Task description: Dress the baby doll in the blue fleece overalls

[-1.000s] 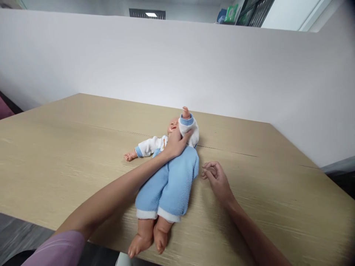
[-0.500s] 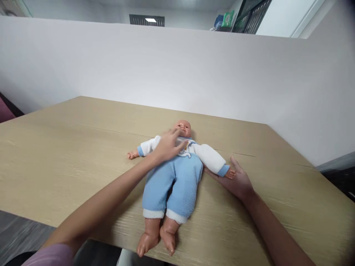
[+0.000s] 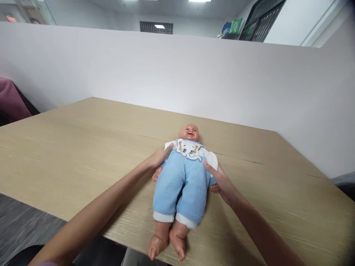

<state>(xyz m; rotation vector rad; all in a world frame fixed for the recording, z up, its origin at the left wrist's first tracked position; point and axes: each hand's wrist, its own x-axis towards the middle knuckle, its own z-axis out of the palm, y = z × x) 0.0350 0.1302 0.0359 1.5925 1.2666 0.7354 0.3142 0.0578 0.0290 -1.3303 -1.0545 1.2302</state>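
Observation:
A baby doll [image 3: 181, 181] lies on its back on the wooden table [image 3: 91, 144], head away from me and bare feet near the front edge. It wears light blue fleece trousers and a white top with an elephant on the chest. My left hand [image 3: 160, 156] grips the sleeved arm on the left side, thumb on top and the other fingers hidden behind it. On the other side my right hand [image 3: 223, 183] is closed round the doll's other arm, thumb lying on the blue fleece. Both doll arms point down along its body.
A white partition wall [image 3: 177, 74] rises behind the table. Pink cloth [image 3: 12, 99] shows at the far left. Beyond the wall, a green packet [image 3: 235, 26] stands near a dark-framed window [image 3: 262, 20]. Grey floor [image 3: 24, 218] is visible at the lower left.
My left hand has moved from the doll's chest to its arm at the left. My right hand has come in to the doll's side. The doll's outstretched arms now lie along its body.

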